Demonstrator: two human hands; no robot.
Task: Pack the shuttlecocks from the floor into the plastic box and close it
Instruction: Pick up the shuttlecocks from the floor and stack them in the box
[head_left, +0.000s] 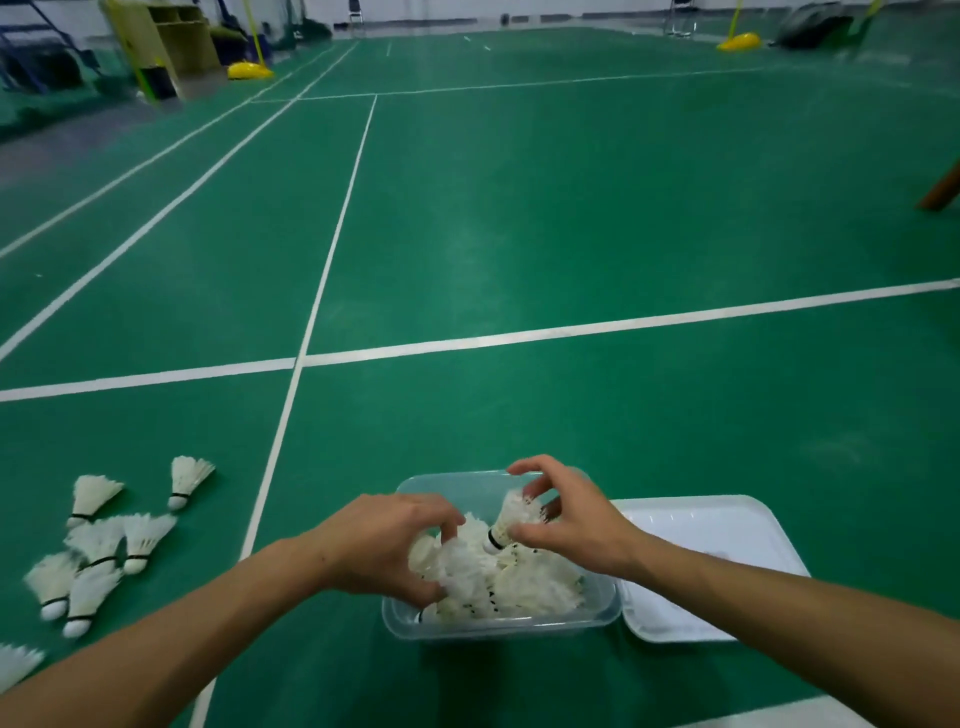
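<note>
Packing is partway: the plastic box (498, 621) on the floor (571, 218) holds a heap. Right hand (566, 525) pinches a shuttlecock (511, 522) above it; left hand (387, 545) grips the heap. Loose shuttlecocks (98, 545) remain left, lid (711, 540) lies right.

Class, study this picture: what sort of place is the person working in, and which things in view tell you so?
Most likely an indoor badminton hall. The green floor carries white court lines, yellow post bases stand at the far side, and feather shuttlecocks lie beside a plastic box.
</note>
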